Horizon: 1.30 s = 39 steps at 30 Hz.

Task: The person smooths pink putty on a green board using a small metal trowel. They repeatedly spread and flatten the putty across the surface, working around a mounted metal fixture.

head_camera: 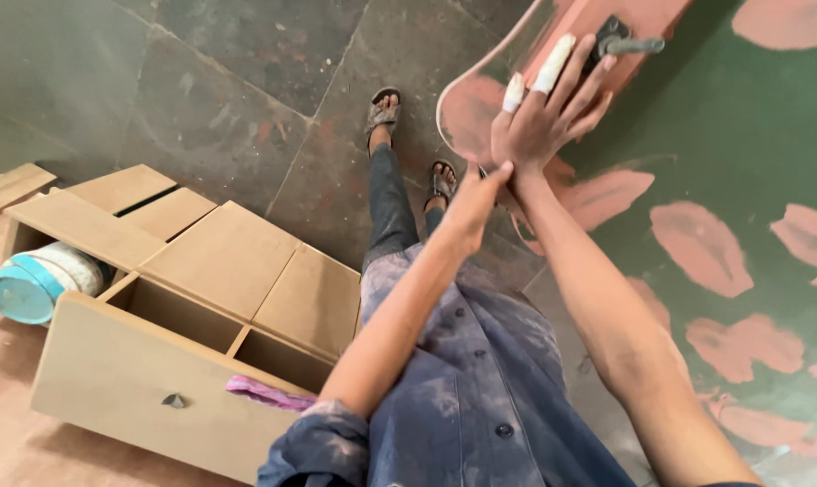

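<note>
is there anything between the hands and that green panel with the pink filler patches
Nothing visible. The right hand lies flat on the green panel near its rounded corner, fingers by a dark metal fitting. The left hand touches the right wrist, beside the panel's edge.

- I see bare stone floor (246,81) open to the upper left, well apart from both hands.
- The green panel (751,153) with pink patches walls off my right side.
- The curved board (480,99) blocks the way ahead of my right hand (539,122).
- The wooden drawer unit (201,298) crowds the lower left.
</note>
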Available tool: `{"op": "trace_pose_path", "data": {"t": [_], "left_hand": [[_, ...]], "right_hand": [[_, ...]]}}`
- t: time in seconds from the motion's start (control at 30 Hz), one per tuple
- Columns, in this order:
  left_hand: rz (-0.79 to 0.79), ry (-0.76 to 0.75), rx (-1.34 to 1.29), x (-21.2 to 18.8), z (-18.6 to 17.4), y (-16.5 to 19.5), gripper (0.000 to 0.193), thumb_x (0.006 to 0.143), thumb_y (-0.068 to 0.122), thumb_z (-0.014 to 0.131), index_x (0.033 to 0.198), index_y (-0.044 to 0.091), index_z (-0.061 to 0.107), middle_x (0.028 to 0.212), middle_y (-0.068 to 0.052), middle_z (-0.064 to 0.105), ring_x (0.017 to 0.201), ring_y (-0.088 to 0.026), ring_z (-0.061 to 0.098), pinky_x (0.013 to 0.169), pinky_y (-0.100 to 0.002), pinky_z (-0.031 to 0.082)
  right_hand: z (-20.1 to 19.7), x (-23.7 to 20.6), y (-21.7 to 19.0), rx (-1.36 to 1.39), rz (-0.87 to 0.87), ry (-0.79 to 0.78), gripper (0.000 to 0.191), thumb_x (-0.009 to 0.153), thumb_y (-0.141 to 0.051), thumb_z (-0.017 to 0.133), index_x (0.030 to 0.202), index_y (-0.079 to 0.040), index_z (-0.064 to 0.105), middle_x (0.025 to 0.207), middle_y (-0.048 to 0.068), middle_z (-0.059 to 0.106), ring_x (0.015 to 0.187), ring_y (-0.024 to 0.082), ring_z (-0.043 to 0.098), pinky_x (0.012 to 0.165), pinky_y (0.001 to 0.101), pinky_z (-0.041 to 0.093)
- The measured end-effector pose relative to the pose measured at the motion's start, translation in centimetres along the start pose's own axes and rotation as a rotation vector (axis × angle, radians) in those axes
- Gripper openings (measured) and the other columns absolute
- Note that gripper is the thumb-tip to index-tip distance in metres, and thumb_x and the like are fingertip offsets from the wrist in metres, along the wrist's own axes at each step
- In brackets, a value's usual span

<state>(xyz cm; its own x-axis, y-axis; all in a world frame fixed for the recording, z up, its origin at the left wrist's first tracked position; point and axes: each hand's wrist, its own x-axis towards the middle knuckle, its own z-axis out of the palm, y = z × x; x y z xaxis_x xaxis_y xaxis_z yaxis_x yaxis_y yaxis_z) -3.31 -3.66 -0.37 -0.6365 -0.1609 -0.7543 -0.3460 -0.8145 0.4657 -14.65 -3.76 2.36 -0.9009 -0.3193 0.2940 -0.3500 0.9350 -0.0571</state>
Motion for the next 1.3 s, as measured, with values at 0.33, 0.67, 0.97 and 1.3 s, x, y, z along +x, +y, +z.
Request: {"op": "trace_pose_path", "data": {"t": [0.33,0.67,0.97,1.3], "left_hand": [[-0.127,-0.043,0.044,-0.7,0.0,1.0,0.092,0.086,0.035,0.073,0.158,0.001,0.028,0.155,-0.014,0.045,0.144,-0.026,0.037,0.116,-0.040,0.026],[-0.100,-0.006,0.234,-0.7,0.5,0.7,0.095,0.085,0.035,0.076,0.159,0.001,0.027,0.156,-0.015,0.044,0.145,-0.025,0.038,0.118,-0.037,0.027],[-0.048,0.107,0.545,-0.9,-0.2,-0.7,0.078,0.087,0.023,0.070,0.152,-0.004,0.035,0.143,-0.016,0.052,0.124,-0.025,0.054,0.103,-0.034,0.044],[-0.266,0.150,0.422,-0.1,-0.9,0.1,0.080,0.079,-0.008,0.054,0.155,0.005,0.034,0.109,-0.001,0.065,0.088,-0.017,0.056,0.079,-0.029,0.047]], "right_hand": [[-2.6,-4.9,7.2,0.371,-0.263,-0.296,0.051,0.114,-0.021,0.049,0.162,-0.004,0.047,0.171,0.016,0.034,0.162,0.033,0.026,0.131,0.0582,0.014],[-1.5,-8.6,9.9,0.334,-0.169,-0.313,0.053,0.106,-0.017,0.053,0.156,0.000,0.050,0.166,0.016,0.042,0.158,0.031,0.031,0.126,0.0614,0.012],[-1.9,-8.4,10.2,0.348,-0.168,-0.324,0.057,0.102,-0.019,0.057,0.156,-0.001,0.051,0.165,0.014,0.044,0.157,0.029,0.033,0.125,0.0609,0.012],[-1.5,-8.5,10.2,0.324,-0.153,-0.329,0.048,0.109,-0.016,0.053,0.155,-0.003,0.053,0.164,0.011,0.047,0.157,0.027,0.035,0.127,0.0615,0.015]]}}
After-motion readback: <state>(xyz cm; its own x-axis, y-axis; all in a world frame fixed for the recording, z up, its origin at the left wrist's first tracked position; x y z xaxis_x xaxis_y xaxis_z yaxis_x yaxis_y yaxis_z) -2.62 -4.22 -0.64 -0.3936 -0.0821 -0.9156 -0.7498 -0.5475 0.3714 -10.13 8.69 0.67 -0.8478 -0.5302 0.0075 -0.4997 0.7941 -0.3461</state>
